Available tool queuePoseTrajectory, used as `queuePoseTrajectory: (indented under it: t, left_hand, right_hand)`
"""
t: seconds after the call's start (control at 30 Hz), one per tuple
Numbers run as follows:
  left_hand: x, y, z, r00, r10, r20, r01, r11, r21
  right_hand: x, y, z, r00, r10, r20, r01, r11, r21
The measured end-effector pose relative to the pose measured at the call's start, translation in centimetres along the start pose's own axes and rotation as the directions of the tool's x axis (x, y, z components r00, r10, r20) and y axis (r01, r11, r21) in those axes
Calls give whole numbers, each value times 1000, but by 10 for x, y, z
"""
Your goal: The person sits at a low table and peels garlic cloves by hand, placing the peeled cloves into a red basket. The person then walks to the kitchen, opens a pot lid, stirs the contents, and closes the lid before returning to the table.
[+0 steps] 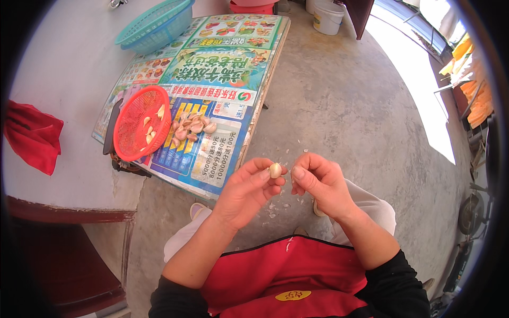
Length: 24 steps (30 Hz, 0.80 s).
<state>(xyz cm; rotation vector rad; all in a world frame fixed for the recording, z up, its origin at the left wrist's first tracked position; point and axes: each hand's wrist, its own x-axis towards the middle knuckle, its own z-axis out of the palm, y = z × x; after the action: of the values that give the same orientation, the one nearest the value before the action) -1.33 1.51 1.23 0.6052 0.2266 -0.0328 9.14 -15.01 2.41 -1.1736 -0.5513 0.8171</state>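
Observation:
Above the floor, my left hand (254, 185) pinches a pale garlic clove (275, 170) between thumb and fingers. Just to its right is my right hand (320, 181), thumb pressed to its curled fingers, apart from the clove. Any scrap of skin in that pinch is too small to make out. A pile of unpeeled garlic cloves (195, 125) lies on the printed sheet covering the low table (254, 115). Left of the pile, a red plastic colander basket (137, 105) stands tilted, with several peeled cloves (149, 137) inside.
A turquoise plastic basket (155, 31) leans by the wall at the table's far end. Bits of garlic skin (272, 206) are scattered on the concrete floor (358, 119) below my hands. Beyond the table stands a white bucket (328, 18). A red cloth (33, 135) hangs at left.

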Motion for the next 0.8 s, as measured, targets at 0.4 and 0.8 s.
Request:
queuePoseTrajectory:
  t: [0.4,0.8]
  left_hand:
    - [0,0,4,996,65,-65,-58,992,113]
    - [-2,-4,13,989,146,-24,-128,922,365]
  right_hand:
    - [-1,-1,7,999,-4,-43,-6,971,-240]
    - [-1,6,5,1000,21,3,-18,913,-407]
